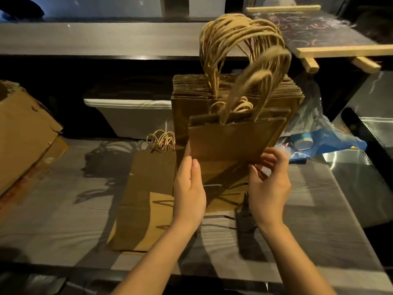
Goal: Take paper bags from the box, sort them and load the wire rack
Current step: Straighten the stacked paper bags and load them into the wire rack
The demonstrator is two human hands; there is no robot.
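Head view. Coloured chalk scrawl on the chalkboard (314, 30) up right, too blurred to read; small print on the blue plastic bag (331, 141) equally illegible. Held upright, just in front of the standing stack of bags (191, 107): one paper bag (229, 141), pinched at its lower left edge by the left hand (189, 188), thumb on the front face, and at its lower right corner by the curled fingers of the right hand (269, 188). Beneath, thin dark rack wires (214, 185). To the left, a flat pile of bags (146, 194) on the table (63, 209), with open grey surface between pile and cardboard box (25, 133).
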